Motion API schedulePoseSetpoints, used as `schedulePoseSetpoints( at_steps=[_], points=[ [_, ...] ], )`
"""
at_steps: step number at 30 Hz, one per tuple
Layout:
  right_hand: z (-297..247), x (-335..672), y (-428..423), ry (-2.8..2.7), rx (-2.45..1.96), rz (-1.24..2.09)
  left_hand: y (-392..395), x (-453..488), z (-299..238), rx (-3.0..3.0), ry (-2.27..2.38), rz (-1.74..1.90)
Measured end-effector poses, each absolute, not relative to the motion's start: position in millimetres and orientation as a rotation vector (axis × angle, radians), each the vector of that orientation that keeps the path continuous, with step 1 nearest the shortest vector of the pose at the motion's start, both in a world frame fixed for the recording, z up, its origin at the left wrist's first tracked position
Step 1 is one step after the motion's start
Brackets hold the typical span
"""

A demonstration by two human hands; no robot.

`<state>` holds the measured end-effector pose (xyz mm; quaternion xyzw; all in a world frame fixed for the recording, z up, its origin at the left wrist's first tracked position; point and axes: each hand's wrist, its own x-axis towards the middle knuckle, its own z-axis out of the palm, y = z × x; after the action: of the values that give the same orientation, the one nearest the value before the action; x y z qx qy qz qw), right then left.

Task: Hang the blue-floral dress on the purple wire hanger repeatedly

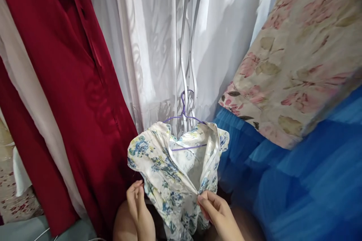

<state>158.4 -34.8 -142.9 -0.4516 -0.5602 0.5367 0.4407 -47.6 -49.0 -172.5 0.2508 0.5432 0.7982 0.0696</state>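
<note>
A white dress (165, 173) with blue and green-yellow flowers hangs from a thin purple hanger (183, 115). Its neckline gapes in a long V. My right hand (216, 209) is closed in a pinch on the dress where the two edges of the V come together; whatever small fastening lies there is too small to make out. Close beside the dress's left edge is my left hand (140, 211), thumb and fingers drawn together. Whether those fingertips hold the fabric or something small cannot be made out.
Tall white metal hooks (185, 52) stand before a white curtain (152, 45) and carry the hanger. Red garments (76, 94) hang at left. To the right are a beige cloth with pink flowers (299, 67) and blue tulle (283, 184).
</note>
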Motion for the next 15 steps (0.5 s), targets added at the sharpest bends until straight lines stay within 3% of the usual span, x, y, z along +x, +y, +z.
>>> schedulePoseSetpoints(
  at_steps=[3, 10, 15],
  points=[
    [-145, 154, -38, -1.405, -1.109, 1.371, -59, -26, -184, 1.001, 1.588, 2.474],
    [-127, 142, -52, -1.476, -1.083, 1.496, -67, 38, -195, 1.276, 1.482, 1.834],
    [-124, 132, -52, -1.452, -1.101, 1.502, -64, 37, -190, 1.335, 1.385, 1.678]
  ],
)
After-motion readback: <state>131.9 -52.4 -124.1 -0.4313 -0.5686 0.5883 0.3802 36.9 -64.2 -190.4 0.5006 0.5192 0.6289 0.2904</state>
